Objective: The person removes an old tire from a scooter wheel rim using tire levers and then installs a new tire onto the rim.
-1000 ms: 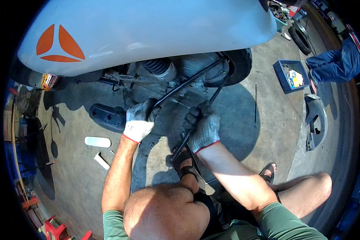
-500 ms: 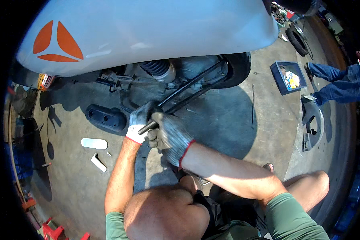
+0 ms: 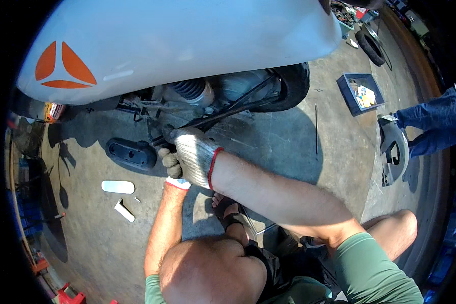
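Long dark bars [image 3: 223,114] run from beside the black tyre [image 3: 296,87] back toward my hands. My right hand [image 3: 192,152], in a grey-and-white knit glove with a red cuff edge, is closed round the near end of the bars, its fingers curled. My left hand [image 3: 178,183] lies behind and below the right. Only its white, red-edged glove cuff shows, and its fingers are hidden. Above stands a vehicle with a pale body panel [image 3: 182,40]. Under the panel are a black ribbed boot [image 3: 187,91] and metal parts.
On the floor to the left lie a black oblong cover [image 3: 130,153], a white oblong piece [image 3: 118,187], a white tube-shaped piece [image 3: 124,211] and a small screw [image 3: 137,199]. To the right are a thin rod [image 3: 316,129], a blue bin [image 3: 361,95], a curved panel [image 3: 394,154] and a person in jeans [image 3: 430,119].
My right hand has moved left and forward, now covering my left hand. The bars have swung closer together, and their near end is hidden. The person at the right has shifted.
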`<state>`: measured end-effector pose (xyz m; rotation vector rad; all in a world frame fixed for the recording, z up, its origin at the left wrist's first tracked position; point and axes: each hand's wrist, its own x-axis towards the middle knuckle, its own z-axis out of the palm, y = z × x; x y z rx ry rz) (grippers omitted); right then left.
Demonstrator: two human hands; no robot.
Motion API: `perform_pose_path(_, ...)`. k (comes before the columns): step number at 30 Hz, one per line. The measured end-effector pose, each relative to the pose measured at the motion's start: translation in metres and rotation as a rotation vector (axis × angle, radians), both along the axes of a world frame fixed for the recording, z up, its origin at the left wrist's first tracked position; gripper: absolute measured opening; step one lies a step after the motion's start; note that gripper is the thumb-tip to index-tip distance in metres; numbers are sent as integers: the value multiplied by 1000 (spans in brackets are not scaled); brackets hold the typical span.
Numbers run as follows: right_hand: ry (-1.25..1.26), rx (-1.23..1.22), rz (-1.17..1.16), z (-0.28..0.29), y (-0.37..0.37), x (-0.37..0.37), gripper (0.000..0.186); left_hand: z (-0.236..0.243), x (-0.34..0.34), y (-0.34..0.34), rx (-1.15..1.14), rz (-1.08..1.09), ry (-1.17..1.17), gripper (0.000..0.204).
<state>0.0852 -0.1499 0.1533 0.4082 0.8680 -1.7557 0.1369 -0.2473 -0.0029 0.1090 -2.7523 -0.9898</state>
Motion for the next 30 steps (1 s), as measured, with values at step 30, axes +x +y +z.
perform_pose_path(30,501,1331,-96,-234,439,-119,27,66,-63,98,892,289,211,34)
